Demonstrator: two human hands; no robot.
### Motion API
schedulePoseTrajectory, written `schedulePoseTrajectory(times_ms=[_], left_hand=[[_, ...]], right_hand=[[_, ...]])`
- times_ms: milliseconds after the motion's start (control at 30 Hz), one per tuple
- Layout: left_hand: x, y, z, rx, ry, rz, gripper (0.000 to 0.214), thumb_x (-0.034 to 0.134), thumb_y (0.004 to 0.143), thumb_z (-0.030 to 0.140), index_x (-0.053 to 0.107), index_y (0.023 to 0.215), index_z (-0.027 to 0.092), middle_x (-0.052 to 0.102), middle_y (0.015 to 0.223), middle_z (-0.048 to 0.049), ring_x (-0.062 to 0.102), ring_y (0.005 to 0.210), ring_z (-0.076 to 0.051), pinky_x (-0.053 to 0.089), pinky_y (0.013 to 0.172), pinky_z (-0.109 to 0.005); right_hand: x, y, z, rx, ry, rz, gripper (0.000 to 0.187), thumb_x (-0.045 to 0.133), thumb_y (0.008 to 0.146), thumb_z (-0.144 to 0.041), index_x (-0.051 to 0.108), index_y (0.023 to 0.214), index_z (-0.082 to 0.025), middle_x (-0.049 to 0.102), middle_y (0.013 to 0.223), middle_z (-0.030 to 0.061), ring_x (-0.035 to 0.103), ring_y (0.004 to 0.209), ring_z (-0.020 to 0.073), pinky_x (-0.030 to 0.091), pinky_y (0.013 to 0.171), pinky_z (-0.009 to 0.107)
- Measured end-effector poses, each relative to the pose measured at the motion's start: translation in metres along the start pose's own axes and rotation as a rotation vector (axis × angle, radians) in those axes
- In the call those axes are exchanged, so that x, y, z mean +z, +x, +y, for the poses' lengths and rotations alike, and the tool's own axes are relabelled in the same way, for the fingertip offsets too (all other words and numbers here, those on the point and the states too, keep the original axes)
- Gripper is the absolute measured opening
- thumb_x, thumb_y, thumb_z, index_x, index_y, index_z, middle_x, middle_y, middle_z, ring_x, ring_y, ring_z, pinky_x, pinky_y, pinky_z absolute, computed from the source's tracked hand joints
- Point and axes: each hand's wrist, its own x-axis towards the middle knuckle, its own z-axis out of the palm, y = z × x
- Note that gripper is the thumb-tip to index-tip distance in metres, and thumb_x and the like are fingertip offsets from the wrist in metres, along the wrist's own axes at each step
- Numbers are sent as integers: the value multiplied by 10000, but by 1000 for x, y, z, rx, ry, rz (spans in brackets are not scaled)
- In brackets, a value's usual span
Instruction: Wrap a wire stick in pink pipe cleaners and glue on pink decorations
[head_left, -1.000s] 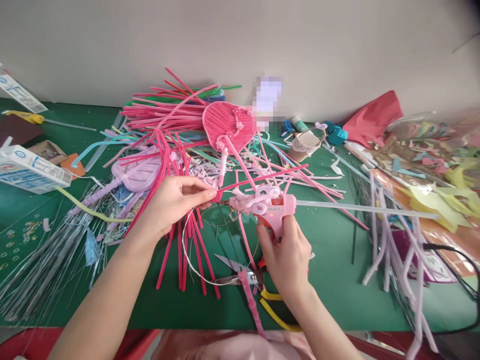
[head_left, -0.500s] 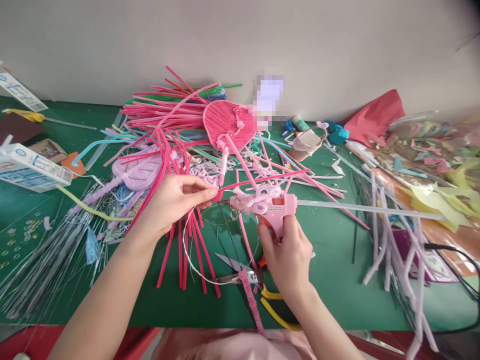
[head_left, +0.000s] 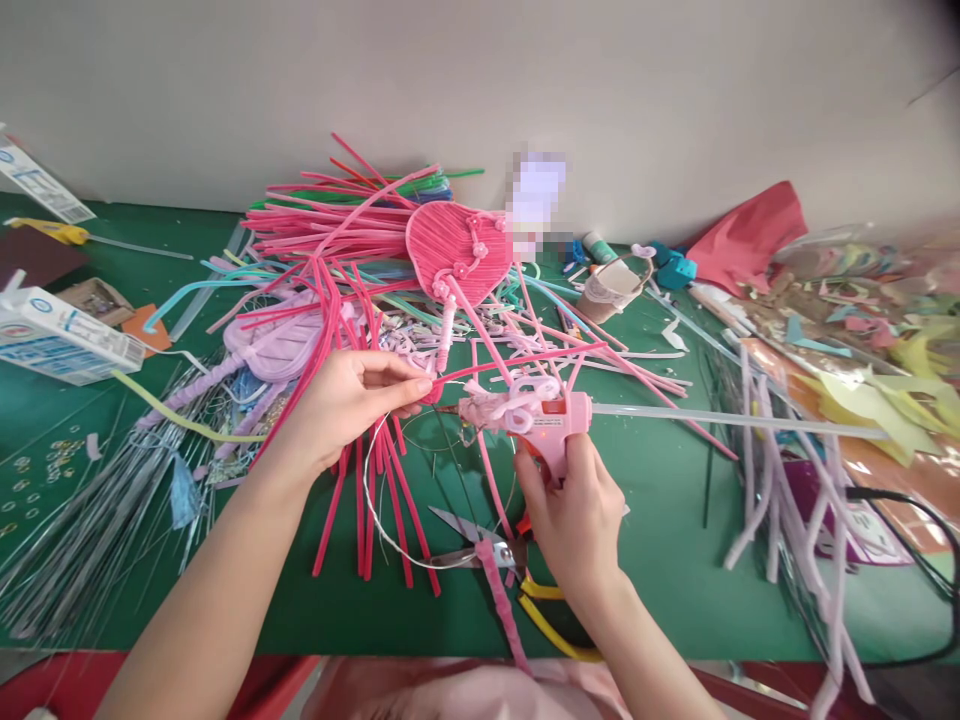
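My right hand (head_left: 577, 510) is wrapped round the handle of a pink glue gun (head_left: 551, 425). A long clear glue stick (head_left: 690, 415) sticks out of its back, and lilac fuzzy strands are wound about its front. Its nozzle points left, close to my left fingertips. My left hand (head_left: 375, 395) pinches a hot-pink pipe cleaner (head_left: 517, 360), whose free length runs right above the gun. The part inside my fingers looks coiled but is mostly hidden. A thin white cord (head_left: 386, 530) hangs in a loop below. Scissors (head_left: 487, 550) lie beneath, partly under a pink wrapped stem (head_left: 501, 600).
A pink fan-shaped piece (head_left: 450, 250) with small flowers lies behind my hands, beside bundled pink pipe cleaners (head_left: 330, 225). A lilac fan piece (head_left: 274, 340) and thin wires (head_left: 97, 530) are at left. A paper cup (head_left: 611, 285), lilac stems (head_left: 817, 560) and paper scraps are at right.
The glue gun has shifted very slightly left, and the pipe cleaner's free end has dipped a little. Both hands keep their grip.
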Motion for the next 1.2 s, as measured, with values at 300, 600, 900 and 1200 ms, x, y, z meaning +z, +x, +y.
schedulePoseTrajectory(times_ms=[300, 600, 900, 1200], left_hand=[[-2, 0, 1, 7, -14, -9, 178, 861, 657, 293, 764, 737, 167, 731, 652, 7, 669, 616, -104, 563, 645, -177], [0, -1, 1, 9, -38, 0, 197, 874, 631, 294, 760, 722, 161, 732, 651, 2, 669, 621, -108, 561, 638, -179], [0, 0, 1, 13, -54, 3, 205, 883, 609, 299, 754, 693, 164, 729, 648, 6, 668, 621, -112, 562, 629, -187], [-2, -1, 0, 25, -40, -15, 173, 872, 643, 289, 763, 716, 176, 735, 657, 8, 672, 629, -106, 560, 624, -167]], right_hand=[[-2, -1, 1, 11, -32, 19, 323, 558, 857, -274, 265, 720, -264, 335, 583, -85, 322, 441, 107, 275, 414, 205], [3, 6, -1, 124, 29, 8, 299, 609, 841, -341, 334, 757, -258, 412, 543, -89, 382, 420, 111, 326, 426, 212], [6, 6, -3, 114, 38, -19, 254, 589, 864, -366, 374, 793, -253, 396, 553, -88, 371, 424, 114, 321, 420, 211], [6, 4, -1, 95, 9, -19, 320, 583, 858, -359, 297, 752, -263, 369, 567, -84, 379, 444, 118, 314, 425, 216]])
